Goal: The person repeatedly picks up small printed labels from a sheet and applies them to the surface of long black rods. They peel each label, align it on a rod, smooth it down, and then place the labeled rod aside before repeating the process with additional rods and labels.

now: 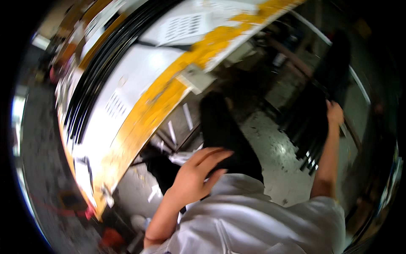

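My left hand (pixel 196 172) hovers over my lap, its fingers stretched forward and a little apart, with nothing in it. Out to the right, my right hand (pixel 335 113) reaches to the edge of a bundle of long black tubes (pixel 306 122). Motion smears its fingers, so whether it grips one of the tubes is unclear. The lower ends of that bundle point toward me. Along the far side of the workbench (pixel 139 112) on the left lies another row of long black tubes (pixel 99 67).
The bench has a white top and a worn yellow front edge, with a pale metal block (pixel 196 79) on that edge. White slotted sheets (pixel 184 27) lie on top. Beneath stand metal legs and dark clutter. A thin metal bar (pixel 311 27) runs beside the right-hand bundle.
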Action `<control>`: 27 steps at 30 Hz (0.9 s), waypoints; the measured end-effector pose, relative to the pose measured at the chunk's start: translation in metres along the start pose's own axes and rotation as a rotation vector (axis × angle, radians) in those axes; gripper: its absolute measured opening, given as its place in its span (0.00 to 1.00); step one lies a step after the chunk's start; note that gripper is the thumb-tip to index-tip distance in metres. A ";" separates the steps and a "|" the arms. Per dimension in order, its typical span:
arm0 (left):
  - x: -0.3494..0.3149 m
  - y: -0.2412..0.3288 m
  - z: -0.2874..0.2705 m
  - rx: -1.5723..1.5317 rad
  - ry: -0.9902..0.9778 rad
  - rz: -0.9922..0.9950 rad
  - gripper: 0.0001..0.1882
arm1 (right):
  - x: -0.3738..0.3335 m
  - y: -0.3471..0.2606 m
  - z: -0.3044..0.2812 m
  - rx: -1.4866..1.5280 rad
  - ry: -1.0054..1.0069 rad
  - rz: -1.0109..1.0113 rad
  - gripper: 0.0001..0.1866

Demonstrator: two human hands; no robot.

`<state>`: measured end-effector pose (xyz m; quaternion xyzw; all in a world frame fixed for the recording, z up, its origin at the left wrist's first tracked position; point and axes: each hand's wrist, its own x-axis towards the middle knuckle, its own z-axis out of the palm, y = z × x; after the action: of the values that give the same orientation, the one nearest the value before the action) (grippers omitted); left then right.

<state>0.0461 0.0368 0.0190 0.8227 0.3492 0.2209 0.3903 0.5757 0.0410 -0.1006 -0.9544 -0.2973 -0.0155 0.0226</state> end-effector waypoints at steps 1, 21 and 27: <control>0.001 0.002 -0.007 -0.239 -0.001 0.093 0.21 | 0.001 0.001 0.002 0.013 0.056 -0.022 0.24; -0.054 0.071 -0.092 -1.200 0.613 0.750 0.41 | -0.238 -0.465 -0.132 0.514 0.259 -1.702 0.12; -0.093 0.050 -0.109 -1.183 0.795 0.459 0.38 | -0.230 -0.592 -0.107 0.343 0.371 -1.801 0.18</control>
<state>-0.0645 -0.0021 0.1154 0.3859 0.1066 0.7284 0.5560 0.0483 0.3914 0.0163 -0.3302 -0.9147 -0.1350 0.1897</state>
